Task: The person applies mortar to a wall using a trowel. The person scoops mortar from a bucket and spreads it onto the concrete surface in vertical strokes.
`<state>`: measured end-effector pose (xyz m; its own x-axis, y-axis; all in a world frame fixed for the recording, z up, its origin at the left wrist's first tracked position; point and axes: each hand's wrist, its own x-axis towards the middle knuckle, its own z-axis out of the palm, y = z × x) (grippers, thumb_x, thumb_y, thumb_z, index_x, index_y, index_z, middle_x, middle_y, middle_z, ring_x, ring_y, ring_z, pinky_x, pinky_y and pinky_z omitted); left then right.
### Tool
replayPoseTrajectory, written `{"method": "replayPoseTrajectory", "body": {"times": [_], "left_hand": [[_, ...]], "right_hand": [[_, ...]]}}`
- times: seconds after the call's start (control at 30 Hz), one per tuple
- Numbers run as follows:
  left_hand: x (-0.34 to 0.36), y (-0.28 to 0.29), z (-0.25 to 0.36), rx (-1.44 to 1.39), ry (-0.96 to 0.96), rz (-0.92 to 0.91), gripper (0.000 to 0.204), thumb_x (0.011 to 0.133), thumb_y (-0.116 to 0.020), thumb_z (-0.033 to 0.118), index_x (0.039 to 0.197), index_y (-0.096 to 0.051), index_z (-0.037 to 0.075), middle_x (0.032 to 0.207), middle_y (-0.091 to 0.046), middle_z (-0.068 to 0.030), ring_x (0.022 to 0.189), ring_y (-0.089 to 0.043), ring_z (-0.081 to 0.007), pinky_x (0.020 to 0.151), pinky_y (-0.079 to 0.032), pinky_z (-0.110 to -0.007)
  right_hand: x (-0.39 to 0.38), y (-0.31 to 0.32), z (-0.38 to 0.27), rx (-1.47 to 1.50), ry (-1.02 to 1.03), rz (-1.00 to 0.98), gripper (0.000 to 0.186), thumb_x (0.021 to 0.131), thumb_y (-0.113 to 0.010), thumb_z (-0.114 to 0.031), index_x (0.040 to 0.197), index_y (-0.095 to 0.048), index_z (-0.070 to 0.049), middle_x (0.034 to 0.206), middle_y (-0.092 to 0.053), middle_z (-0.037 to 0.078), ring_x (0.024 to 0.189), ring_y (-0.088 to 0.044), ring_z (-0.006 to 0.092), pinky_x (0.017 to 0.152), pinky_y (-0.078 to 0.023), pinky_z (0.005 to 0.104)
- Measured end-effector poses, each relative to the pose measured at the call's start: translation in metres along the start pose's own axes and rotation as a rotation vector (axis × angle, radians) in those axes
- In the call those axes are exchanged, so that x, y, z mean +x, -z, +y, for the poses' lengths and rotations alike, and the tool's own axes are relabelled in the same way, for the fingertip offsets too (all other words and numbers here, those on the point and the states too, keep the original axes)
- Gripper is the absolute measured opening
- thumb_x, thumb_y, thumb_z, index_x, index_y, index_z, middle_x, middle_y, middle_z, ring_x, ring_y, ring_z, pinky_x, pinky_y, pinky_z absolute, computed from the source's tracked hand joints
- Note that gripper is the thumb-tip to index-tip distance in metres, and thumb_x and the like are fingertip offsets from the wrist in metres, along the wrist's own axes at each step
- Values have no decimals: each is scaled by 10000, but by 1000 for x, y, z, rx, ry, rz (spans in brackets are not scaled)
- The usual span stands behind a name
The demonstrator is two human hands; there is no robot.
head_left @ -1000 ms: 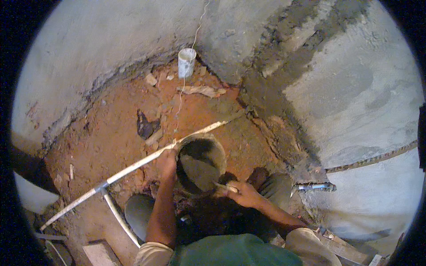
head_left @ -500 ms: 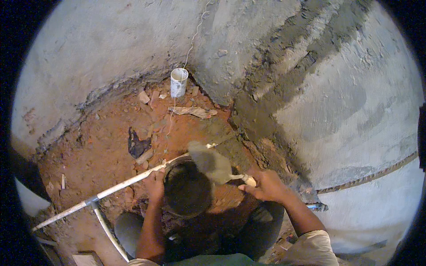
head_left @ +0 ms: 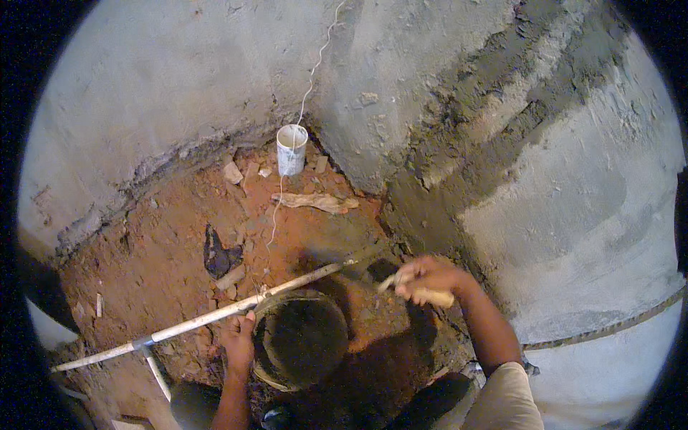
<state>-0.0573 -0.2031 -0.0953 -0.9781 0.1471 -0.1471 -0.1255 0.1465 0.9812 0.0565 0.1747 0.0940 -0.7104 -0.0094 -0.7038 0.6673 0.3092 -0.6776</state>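
Observation:
My right hand [head_left: 430, 279] is closed round the pale handle of a trowel [head_left: 439, 297]. The blade, smeared by motion, is out over the ground just beyond the bucket's far right side. In front of me stands a round bucket [head_left: 259, 365] with dark, wet-looking material [head_left: 304, 340] inside. Its left rim is gripped by my left hand [head_left: 238, 340], thumb and fingers at the edge. A white pipe [head_left: 215, 314] runs aslant just past the bucket, close to my left fingertips.
A white plastic cylinder [head_left: 292, 161] stands in the wall corner, with a thin string [head_left: 312, 79] hanging by it. Broken wood [head_left: 315, 202], a dark scrap [head_left: 218, 254] and rubble lie on the reddish soil. Wet mortar [head_left: 444, 172] streaks the right wall [head_left: 559, 208].
My right hand has risen and turned, and the trowel has swung from above the bucket to beyond it. The bucket and my left hand appear lower in view.

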Motion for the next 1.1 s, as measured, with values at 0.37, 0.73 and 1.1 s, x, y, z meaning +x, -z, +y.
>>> {"method": "replayPoseTrajectory", "body": {"times": [0.37, 0.73, 1.1], "left_hand": [[-3, -7, 23, 72, 55, -50, 355, 820, -625, 239, 567, -464, 49, 553, -439, 21, 567, -383, -105, 939, -278, -295], [-23, -36, 35, 74, 17, -78, 248, 831, -602, 178, 663, -551, 3, 638, -520, -8, 635, -443, -83, 575, -362, -262], [-36, -35, 18, 39, -169, -47, 214, 801, -621, 142, 664, -537, 1, 602, -500, -25, 596, -444, -111, 579, -382, -272]], "right_hand": [[-83, -35, 11, 4, 213, 851, 321, 790, -651, -322, 938, -600, -41, 730, -570, 5, 615, -522, 101, 542, -436, 262], [-6, -183, 63, -1022, 99, 402, 278, 816, -546, -249, 967, -552, -15, 755, -617, 193, 675, -610, 360, 570, -482, 442], [30, -229, 59, -1010, 293, 241, 343, 720, -568, -180, 1038, -548, -50, 704, -608, 187, 624, -603, 370, 579, -493, 475]]}}
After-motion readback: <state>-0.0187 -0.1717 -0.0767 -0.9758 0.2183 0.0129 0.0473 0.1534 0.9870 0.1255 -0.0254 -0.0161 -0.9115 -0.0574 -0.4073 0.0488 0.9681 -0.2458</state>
